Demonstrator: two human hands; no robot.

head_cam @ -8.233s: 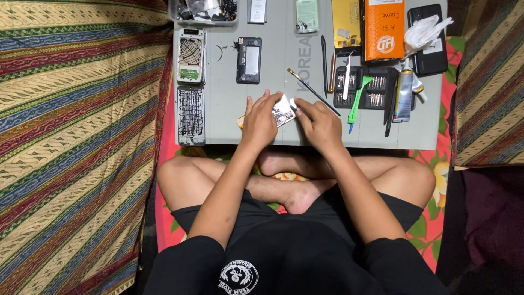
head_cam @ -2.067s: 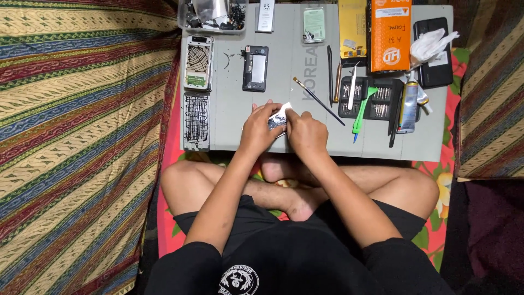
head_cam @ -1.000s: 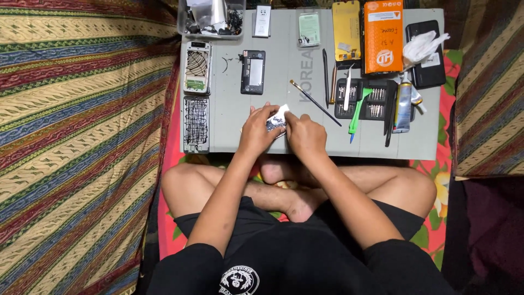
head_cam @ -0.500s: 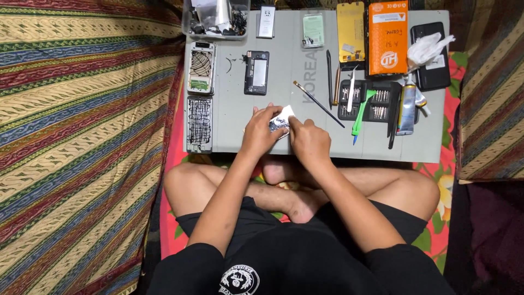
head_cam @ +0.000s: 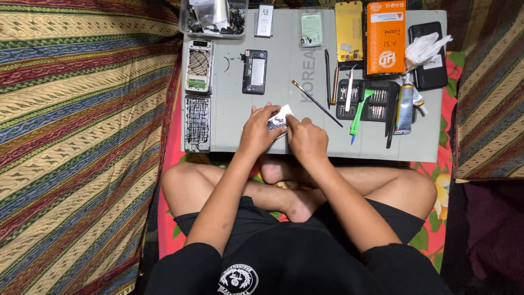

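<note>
My left hand point(head_cam: 261, 133) and right hand point(head_cam: 305, 139) meet at the near edge of the grey mat point(head_cam: 284, 65), both pinching one small silvery part with a white tab point(head_cam: 279, 119); left fingers curl round its left side, right fingertips press on its right edge. What the part is, I cannot tell. It sits just above the mat, front centre. Beyond it, an opened phone body, dark point(head_cam: 255, 71). To the left, two phone frames end to end: the near one black-streaked point(head_cam: 197, 122), the far one pale with a green patch point(head_cam: 199, 66). To the right, a thin brush point(head_cam: 316, 103) lies slanted, then a black bit tray point(head_cam: 364, 99) holding rows of screwdriver bits, a green-handled tool point(head_cam: 358, 108) across it, a tube point(head_cam: 404, 108) beside it. Far edge: clear plastic box point(head_cam: 213, 18) filled with loose small parts, a yellow phone panel point(head_cam: 349, 30), an orange box point(head_cam: 386, 36), a black phone under crumpled white tissue point(head_cam: 430, 49). Mat rests on the floor over red flowered cloth point(head_cam: 447, 180); striped woven cloth point(head_cam: 82, 136) to my left. I sit cross-legged.
</note>
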